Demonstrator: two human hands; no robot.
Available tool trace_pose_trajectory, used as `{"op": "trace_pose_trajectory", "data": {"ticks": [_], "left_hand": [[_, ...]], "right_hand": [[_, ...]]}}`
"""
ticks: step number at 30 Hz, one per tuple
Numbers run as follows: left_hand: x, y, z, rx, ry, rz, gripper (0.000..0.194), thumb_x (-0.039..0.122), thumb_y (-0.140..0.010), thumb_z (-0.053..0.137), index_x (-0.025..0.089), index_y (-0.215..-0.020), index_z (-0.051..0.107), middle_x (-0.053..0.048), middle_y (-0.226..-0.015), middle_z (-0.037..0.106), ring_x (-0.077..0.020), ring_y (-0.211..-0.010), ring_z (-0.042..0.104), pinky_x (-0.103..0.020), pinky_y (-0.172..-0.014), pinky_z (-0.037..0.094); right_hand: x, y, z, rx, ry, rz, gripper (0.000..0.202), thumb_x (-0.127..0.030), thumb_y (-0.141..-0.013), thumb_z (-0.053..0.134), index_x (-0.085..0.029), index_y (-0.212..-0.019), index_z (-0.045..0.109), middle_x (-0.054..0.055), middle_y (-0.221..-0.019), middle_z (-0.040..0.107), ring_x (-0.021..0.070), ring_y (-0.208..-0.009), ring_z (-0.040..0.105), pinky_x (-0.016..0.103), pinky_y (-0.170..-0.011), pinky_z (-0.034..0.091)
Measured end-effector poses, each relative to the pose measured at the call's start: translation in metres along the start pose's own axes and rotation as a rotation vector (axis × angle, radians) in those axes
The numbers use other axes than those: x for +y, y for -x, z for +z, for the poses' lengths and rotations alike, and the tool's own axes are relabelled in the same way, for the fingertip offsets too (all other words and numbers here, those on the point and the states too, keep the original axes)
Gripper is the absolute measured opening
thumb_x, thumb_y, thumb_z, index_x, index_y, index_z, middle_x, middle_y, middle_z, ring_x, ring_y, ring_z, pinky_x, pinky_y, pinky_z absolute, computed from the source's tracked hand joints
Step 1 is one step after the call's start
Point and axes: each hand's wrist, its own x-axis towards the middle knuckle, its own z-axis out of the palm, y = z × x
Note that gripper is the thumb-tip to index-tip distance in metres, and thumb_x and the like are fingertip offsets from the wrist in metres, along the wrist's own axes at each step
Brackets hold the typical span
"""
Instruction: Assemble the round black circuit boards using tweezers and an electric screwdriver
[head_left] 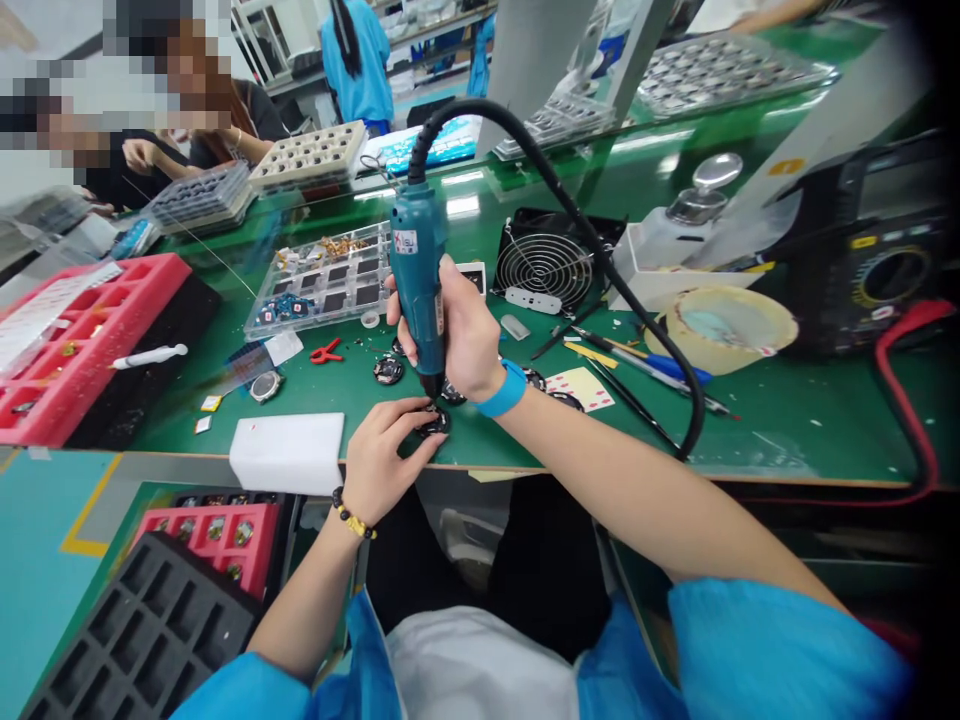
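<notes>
My right hand point(471, 330) is wrapped round a teal electric screwdriver point(418, 270), which stands nearly upright with its tip down. A thick black cord point(555, 180) loops from its top over to the right. Below the tip, my left hand point(386, 445) pinches a small round black part point(433, 420) between thumb and fingers at the table's front edge. The tip is at or just above this part; I cannot tell whether it touches. Another round black part point(388, 369) lies just behind, and several more sit partly hidden by my right hand.
On the green table point(187, 370) stand a clear compartment tray point(330, 275), a black fan point(551, 260), a yellowish round dish point(731, 325) and a white block point(287, 450). Red foam trays point(90, 330) are at left. Tweezers and pens lie at right. Two people sit across the table.
</notes>
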Motion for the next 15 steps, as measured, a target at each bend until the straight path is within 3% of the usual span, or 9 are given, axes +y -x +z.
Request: {"op": "trace_pose_trajectory", "data": {"ticks": [15], "left_hand": [[-0.001,0.000,-0.003,-0.048,0.041,-0.045,0.018,0.031,-0.098,0.071,0.024,-0.114,0.072,-0.009,-0.125,0.075,-0.0257,-0.118,0.069,-0.044,-0.103,0.056]], "right_hand": [[0.001,0.017,0.012,-0.037,0.124,0.076,0.074,-0.087,-0.092,0.034,-0.026,-0.123,0.062,0.002,-0.079,0.061,0.0128,-0.052,0.046,0.027,-0.041,0.039]]}}
